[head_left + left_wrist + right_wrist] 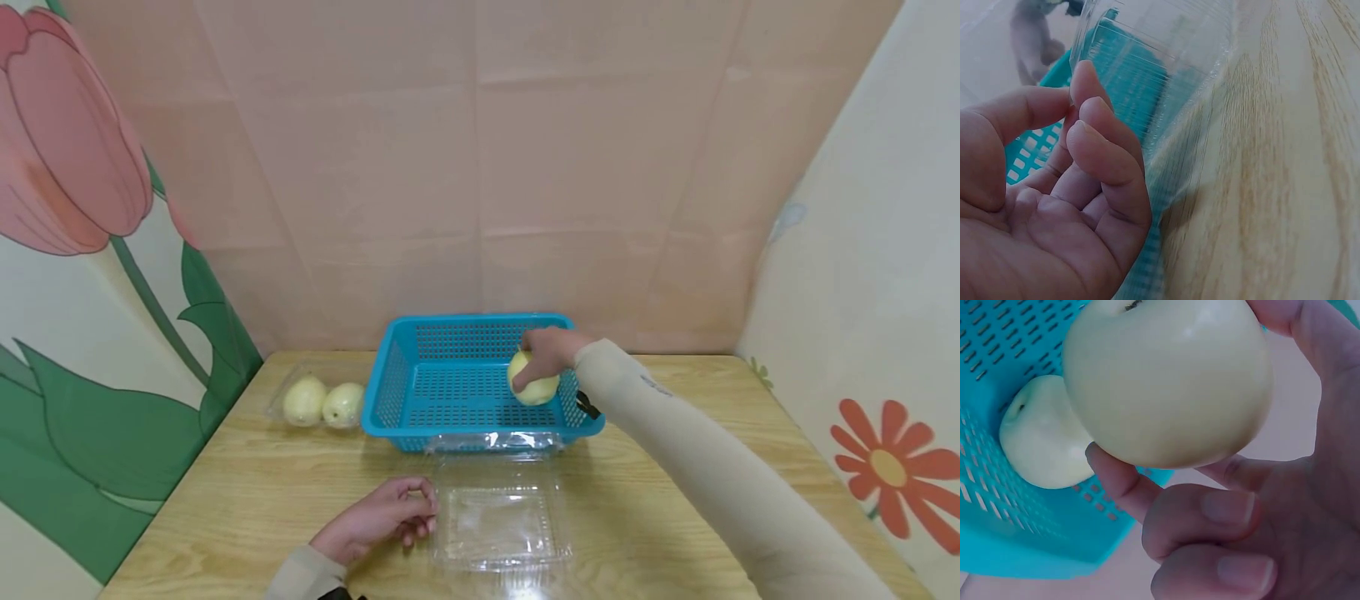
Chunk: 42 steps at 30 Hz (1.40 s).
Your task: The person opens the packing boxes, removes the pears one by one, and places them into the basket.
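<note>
My right hand [553, 350] is over the right side of a blue plastic basket [377, 387], gripping a pale yellow-green apple [1169, 381] between thumb and fingers. A second pale apple [1047, 434] sits inside the basket in the right wrist view. Low in the head view, my left hand [386, 515] is at the left edge of an open clear plastic clamshell box [498, 521]. In the left wrist view, the thumb and forefinger of that hand [1079, 181] pinch the box's rim, the other fingers curled beside it. The box's hinged lid leans against the basket's front.
Left of the basket, another clear plastic box [281, 392] holds two pale apples [324, 403]. Everything stands on a wood-grain table [225, 500]. A pinkish covering [480, 167] hangs behind it, and flower-painted walls flank both sides.
</note>
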Each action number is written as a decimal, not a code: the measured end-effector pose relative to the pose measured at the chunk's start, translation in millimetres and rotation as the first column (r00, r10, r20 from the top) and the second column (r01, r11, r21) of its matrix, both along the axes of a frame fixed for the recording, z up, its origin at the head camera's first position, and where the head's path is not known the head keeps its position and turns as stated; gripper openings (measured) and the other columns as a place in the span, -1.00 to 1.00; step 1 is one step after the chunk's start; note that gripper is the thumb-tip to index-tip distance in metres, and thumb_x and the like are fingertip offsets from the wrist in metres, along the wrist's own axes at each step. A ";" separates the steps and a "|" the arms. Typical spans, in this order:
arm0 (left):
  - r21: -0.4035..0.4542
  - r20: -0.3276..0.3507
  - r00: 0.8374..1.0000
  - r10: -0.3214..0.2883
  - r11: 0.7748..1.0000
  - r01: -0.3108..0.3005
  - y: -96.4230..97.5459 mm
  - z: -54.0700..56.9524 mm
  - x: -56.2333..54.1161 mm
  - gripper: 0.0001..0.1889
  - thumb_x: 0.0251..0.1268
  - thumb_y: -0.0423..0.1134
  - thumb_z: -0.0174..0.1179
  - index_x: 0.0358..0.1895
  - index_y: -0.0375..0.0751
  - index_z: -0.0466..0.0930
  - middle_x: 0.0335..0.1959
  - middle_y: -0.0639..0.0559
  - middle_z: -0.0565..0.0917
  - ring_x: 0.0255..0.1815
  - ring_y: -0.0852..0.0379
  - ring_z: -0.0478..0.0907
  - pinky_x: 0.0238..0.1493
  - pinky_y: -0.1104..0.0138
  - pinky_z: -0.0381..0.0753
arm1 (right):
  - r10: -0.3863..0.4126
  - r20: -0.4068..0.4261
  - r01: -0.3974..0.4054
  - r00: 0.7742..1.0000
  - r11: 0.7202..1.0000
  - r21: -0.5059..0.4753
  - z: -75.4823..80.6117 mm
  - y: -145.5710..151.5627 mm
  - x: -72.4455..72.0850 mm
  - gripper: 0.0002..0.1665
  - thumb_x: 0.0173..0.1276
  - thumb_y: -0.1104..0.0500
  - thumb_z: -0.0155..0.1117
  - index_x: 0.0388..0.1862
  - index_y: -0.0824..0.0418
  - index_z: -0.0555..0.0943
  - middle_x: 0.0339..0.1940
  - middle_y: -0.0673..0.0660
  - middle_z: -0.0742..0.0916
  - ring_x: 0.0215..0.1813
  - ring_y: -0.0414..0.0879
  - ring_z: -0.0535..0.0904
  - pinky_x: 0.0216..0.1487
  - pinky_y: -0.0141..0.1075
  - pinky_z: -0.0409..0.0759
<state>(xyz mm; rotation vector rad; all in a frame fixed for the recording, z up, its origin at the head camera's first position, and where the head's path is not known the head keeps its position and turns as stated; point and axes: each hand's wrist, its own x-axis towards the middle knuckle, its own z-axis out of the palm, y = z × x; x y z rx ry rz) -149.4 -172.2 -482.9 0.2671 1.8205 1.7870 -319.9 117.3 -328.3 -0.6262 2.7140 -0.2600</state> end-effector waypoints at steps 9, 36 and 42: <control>-0.001 -0.004 1.000 -0.013 1.000 0.013 -0.7 -0.1 -0.2 -0.95 0.39 -0.32 0.13 -0.26 -0.14 0.46 -0.43 0.05 0.65 -0.49 0.24 0.49 -0.52 0.46 0.48 | -0.051 0.087 0.046 0.995 0.997 0.065 -10.9 -9.8 -1.4 -0.09 0.01 -0.21 0.52 0.27 0.19 0.48 0.00 0.10 0.64 0.01 0.01 0.53 -0.02 -0.10 0.59; 0.007 -0.010 1.000 -0.022 1.000 0.022 -1.4 -0.9 -1.7 -0.94 0.40 -0.32 0.13 -0.26 -0.14 0.45 -0.44 0.06 0.65 -0.51 0.26 0.48 -0.53 0.48 0.48 | -0.172 0.103 0.141 0.980 0.956 0.258 -37.8 -18.9 -5.2 0.03 -0.10 -0.19 0.62 0.36 0.07 0.42 0.19 0.15 0.60 0.03 0.01 0.50 0.02 -0.09 0.60; -0.003 -0.003 1.000 -0.007 1.000 0.007 -0.5 0.1 -0.8 -0.94 0.40 -0.34 0.12 -0.26 -0.13 0.45 -0.44 0.05 0.66 -0.49 0.25 0.49 -0.52 0.47 0.48 | -0.163 0.102 0.130 0.981 0.953 0.274 -37.0 -21.8 -4.0 -0.18 -0.09 -0.15 0.63 0.14 0.09 0.50 -0.07 0.09 0.61 -0.09 -0.02 0.52 -0.12 -0.18 0.60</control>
